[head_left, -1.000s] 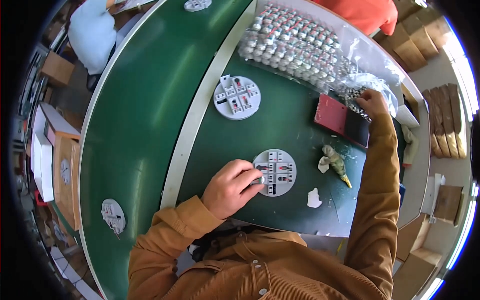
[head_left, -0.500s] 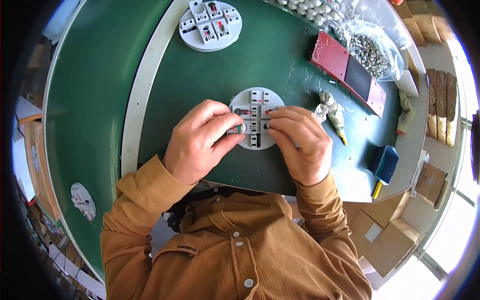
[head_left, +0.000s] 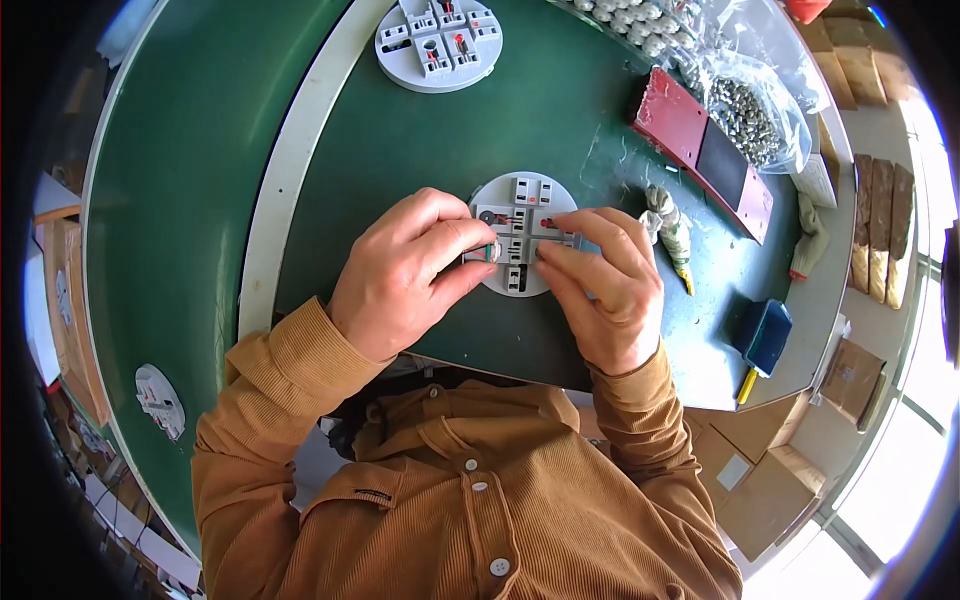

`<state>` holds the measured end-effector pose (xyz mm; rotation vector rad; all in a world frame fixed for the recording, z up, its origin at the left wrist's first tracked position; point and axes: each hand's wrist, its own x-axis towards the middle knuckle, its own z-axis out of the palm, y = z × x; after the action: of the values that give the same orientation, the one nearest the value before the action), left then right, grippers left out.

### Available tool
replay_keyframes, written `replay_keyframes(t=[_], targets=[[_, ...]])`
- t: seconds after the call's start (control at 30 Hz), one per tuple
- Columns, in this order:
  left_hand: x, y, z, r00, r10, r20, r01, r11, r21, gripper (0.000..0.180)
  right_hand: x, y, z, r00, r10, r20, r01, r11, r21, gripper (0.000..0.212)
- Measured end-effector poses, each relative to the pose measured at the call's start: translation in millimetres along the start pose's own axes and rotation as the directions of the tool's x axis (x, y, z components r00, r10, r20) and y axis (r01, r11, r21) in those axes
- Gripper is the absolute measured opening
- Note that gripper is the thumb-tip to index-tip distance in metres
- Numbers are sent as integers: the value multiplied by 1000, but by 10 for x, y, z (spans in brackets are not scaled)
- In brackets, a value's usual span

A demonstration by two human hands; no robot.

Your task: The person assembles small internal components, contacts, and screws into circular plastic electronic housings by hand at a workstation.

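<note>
In front of me on the green bench lies a round light-grey fixture (head_left: 500, 188) with raised blocks and slots; small black and red parts sit in it. Over its left edge, my left hand (head_left: 400, 275) pinches a small part with a green edge (head_left: 491, 252) between thumb and fingertips. From the other side my right hand (head_left: 612, 285) reaches over the fixture, thumb and index fingertip close together near its centre right. Whatever lies between those fingertips is too small to make out.
Another loaded round fixture (head_left: 440, 78) stands at the far left of the bench, and a third (head_left: 160, 402) lies farther left. To the right are a red block with a dark panel (head_left: 700, 150), a bag of small metal parts (head_left: 745, 120), a wrapped tool (head_left: 672, 235) and a blue brush (head_left: 767, 335).
The view has shifted slightly. My right hand's fingers have bent and moved a little over the fixture's right half; my left hand keeps its pinch on the green-edged part.
</note>
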<state>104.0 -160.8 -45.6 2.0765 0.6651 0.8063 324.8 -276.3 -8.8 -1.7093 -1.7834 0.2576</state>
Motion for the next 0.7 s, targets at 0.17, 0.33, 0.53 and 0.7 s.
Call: replay_keyframes(t=[0.17,0.33,0.53,0.7], targets=[[1,23,-32,1000,5,-8,-5,1000,8,34,-180,229,-157,954,198,-225,-209,978,-28,45],[-25,21,-25,1000,17,-12,-17,1000,-9,35,-312,770,-235,923,217,-318,-310,909,-279,52],[-65,-48,-18,1000,18,-11,-18,999,-45,34,-337,618,-298,866,404,-295,-434,900,-42,54],[-113,-15,-49,1000,-1,2,1,998,-63,33,-411,637,-165,948,237,-213,-296,901,-317,55]])
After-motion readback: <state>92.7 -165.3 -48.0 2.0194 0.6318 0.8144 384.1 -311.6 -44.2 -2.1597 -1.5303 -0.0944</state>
